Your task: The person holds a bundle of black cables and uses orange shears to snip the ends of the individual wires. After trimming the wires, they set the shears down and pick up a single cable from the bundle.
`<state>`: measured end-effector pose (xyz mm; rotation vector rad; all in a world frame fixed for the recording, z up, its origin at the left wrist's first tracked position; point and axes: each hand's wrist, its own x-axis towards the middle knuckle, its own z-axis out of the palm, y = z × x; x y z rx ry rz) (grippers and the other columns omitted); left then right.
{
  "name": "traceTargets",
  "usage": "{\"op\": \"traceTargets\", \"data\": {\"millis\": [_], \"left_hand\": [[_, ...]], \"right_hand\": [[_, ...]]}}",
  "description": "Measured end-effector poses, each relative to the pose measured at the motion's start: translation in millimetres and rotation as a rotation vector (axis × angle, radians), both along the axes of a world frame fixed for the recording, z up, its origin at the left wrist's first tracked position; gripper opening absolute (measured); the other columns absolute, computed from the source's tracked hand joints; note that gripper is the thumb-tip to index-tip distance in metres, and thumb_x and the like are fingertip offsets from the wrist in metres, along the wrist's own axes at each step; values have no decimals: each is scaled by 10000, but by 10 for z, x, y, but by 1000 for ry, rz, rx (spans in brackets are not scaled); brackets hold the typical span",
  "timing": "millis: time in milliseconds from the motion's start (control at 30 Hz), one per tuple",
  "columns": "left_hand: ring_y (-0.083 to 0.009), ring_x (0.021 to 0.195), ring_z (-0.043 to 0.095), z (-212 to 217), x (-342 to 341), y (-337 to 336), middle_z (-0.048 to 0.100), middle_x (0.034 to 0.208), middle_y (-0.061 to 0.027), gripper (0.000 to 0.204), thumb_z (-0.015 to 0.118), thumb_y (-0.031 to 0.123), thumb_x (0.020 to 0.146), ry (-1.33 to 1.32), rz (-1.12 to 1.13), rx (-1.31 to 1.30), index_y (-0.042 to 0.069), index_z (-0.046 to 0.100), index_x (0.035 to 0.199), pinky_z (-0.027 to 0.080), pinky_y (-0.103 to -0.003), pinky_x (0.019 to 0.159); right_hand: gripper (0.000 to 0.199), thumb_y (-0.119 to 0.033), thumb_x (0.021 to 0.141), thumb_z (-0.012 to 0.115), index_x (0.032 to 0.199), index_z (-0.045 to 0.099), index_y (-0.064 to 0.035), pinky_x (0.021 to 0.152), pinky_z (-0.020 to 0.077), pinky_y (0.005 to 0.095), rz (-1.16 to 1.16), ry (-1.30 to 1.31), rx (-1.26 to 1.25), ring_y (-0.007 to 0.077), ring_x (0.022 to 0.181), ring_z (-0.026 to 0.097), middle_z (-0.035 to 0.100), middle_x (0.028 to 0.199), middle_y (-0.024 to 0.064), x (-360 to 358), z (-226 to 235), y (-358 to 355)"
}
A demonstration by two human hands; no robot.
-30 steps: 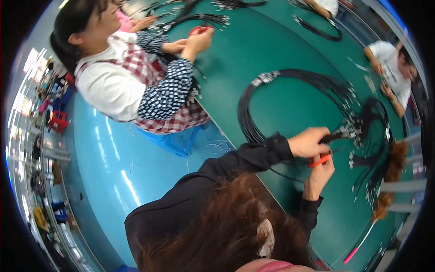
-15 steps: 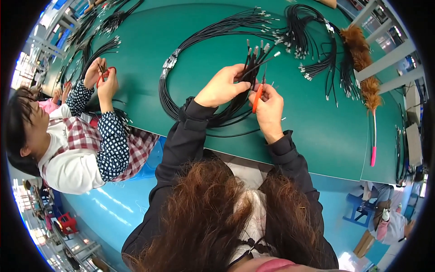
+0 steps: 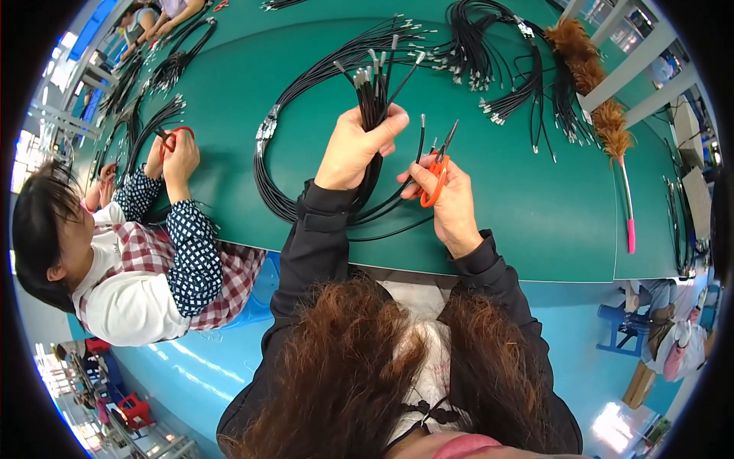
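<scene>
My left hand (image 3: pixel 348 155) is closed round a bundle of black cables (image 3: pixel 372 107) whose silver tips point up and away from me. The rest of these cables curve round in a loop (image 3: pixel 264 174) on the green table, tied with a whitish band (image 3: pixel 267 126). To the right of the bundle, my right hand (image 3: pixel 456 205) holds orange-red-handled scissors (image 3: pixel 434 186), their dark blades pointing up. One single cable (image 3: pixel 422 138) stands upright at its thumb and fingers, apart from the bundle. Whether the scissor blades touch that cable I cannot tell.
More tied black cable bundles (image 3: pixel 527 73) lie at the far right, beside a brown feather duster (image 3: pixel 612 126) with a pink handle end. A co-worker (image 3: pixel 130 260) sits at my left, also holding red-handled scissors (image 3: pixel 170 140). White rails (image 3: pixel 642 61) stand along the table's right side.
My hands have moved apart, the left one shifting leftward with the bundle. A single cable now stands separate at my right hand. The view has also shifted a little.
</scene>
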<state>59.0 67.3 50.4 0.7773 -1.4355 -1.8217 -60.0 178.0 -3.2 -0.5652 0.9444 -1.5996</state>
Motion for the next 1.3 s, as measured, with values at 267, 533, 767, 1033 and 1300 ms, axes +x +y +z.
{"op": "traceTargets", "data": {"millis": [267, 533, 767, 1033, 1300], "left_hand": [[-55, 584, 425, 119, -61, 87, 532, 726, 17, 220, 699, 67, 780, -89, -27, -33, -22, 614, 962, 340, -214, 526], [-60, 577, 464, 34, -6, 58, 571, 696, 16, 182, 716, 91, 768, -70, -21, -21, -13, 647, 900, 361, -202, 524], [-57, 570, 436, -14, -16, 154, 554, 694, 10, 152, 674, 89, 810, -120, -3, -89, -15, 631, 913, 343, -205, 521], [-56, 587, 475, -12, -45, 260, 583, 707, -2, 153, 663, 89, 825, -49, 79, -81, -29, 642, 920, 370, -196, 530], [-49, 594, 487, -72, 27, 206, 589, 715, -8, 156, 671, 73, 806, -84, 3, -54, -40, 636, 908, 381, -192, 535]], "right_hand": [[121, -91, 863, 620, 911, 549, -4, 592, 488, 239, -21, 112, 8, 124, 628, 610, 649, 798, 97, 11, 29, 9], [101, -73, 856, 624, 893, 563, -2, 570, 471, 220, -40, 221, 48, 114, 613, 608, 654, 783, 91, 50, 37, 25], [133, -83, 864, 612, 945, 581, 18, 543, 451, 205, -99, 314, 39, 106, 607, 600, 661, 800, 91, 5, 175, 18], [162, -98, 867, 612, 962, 584, 31, 532, 451, 204, -60, 293, -53, 111, 594, 595, 663, 832, 93, -85, 218, -85], [136, -93, 867, 613, 931, 585, 24, 533, 452, 204, -75, 286, -43, 109, 582, 589, 656, 802, 81, -83, 181, -109]]}}
